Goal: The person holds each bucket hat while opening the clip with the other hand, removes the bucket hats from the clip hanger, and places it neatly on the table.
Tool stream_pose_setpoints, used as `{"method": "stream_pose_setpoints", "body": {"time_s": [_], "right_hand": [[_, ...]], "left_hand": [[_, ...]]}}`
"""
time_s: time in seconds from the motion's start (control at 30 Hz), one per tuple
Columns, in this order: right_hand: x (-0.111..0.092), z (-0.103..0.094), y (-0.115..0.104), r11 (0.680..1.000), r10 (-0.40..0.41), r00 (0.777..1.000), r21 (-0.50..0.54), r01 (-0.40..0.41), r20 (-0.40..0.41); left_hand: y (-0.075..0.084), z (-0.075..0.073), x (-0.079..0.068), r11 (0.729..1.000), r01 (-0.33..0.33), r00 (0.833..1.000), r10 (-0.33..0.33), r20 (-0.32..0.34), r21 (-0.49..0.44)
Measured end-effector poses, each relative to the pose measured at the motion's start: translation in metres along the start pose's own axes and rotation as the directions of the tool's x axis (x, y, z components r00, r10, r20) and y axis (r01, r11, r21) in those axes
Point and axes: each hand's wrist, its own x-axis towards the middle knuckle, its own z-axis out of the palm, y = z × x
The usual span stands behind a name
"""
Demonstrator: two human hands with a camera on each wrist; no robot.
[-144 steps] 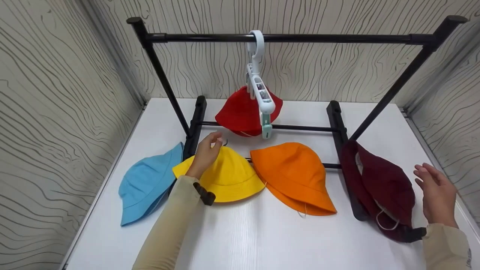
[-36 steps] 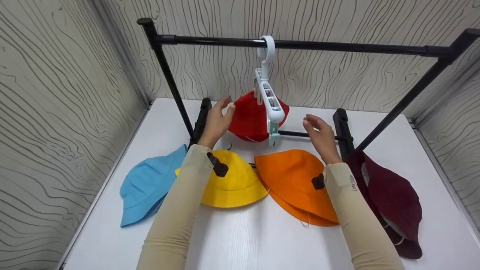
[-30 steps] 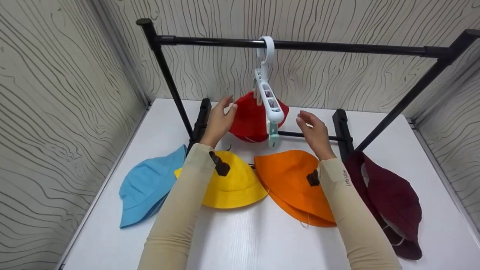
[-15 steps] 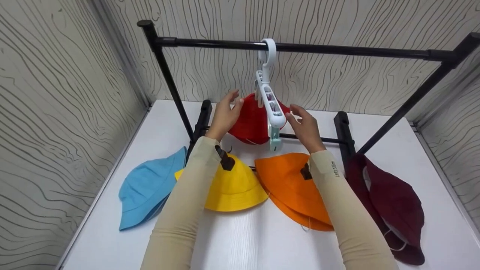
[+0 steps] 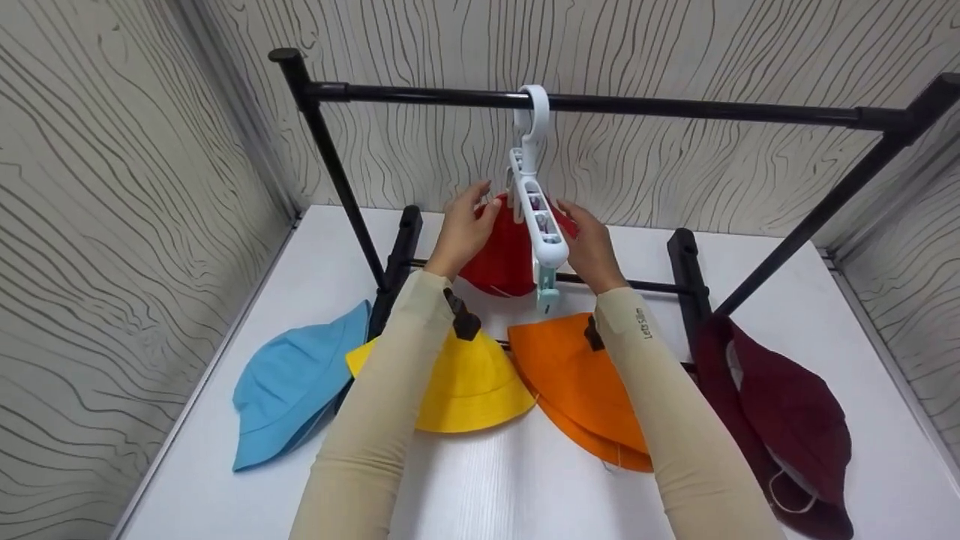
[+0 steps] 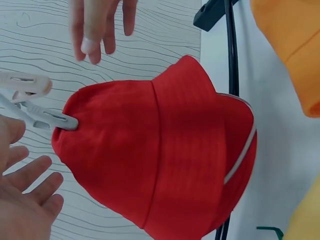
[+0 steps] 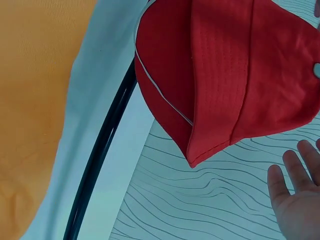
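Note:
A red bucket hat [image 5: 499, 255] hangs by its crown from a pale clip [image 6: 62, 121] on the white folding hanger [image 5: 541, 217]. The hanger hooks over the black rail near its middle. My left hand [image 5: 465, 229] is at the hat's left, fingers spread and relaxed; in the left wrist view a gap shows between it and the cloth. On the other side is my right hand [image 5: 591, 247], its fingers loosely bent and partly behind the hanger in the head view. The right wrist view shows that hand [image 7: 300, 200] apart from the hat.
On the white table lie a blue hat [image 5: 296, 390], a yellow hat [image 5: 472, 390], an orange hat [image 5: 577, 382] and a maroon hat [image 5: 787, 427]. A black rack [image 5: 697, 109] stands over the table, with patterned walls behind and beside it. A pale green clip [image 5: 547, 289] hangs at the hanger's near end.
Both hands have moved in from the yellow and maroon hats to either side of the hanging red hat. Lately the right hand has come left, closer to the hanger. The hats lie as before.

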Motion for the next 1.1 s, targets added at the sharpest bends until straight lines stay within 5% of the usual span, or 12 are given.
{"method": "stream_pose_setpoints", "body": {"time_s": [0.53,1.1], "right_hand": [[0.013,0.011,-0.019,0.999,-0.027,0.999,-0.017,0.027,0.035],[-0.002,0.003,-0.065,0.945,-0.295,0.954,0.166,0.283,0.049]], "left_hand": [[0.009,-0.007,0.002,0.999,0.021,1.0,-0.02,-0.002,0.035],[0.02,-0.003,0.007,0.999,0.001,1.0,-0.001,0.008,0.054]]}}
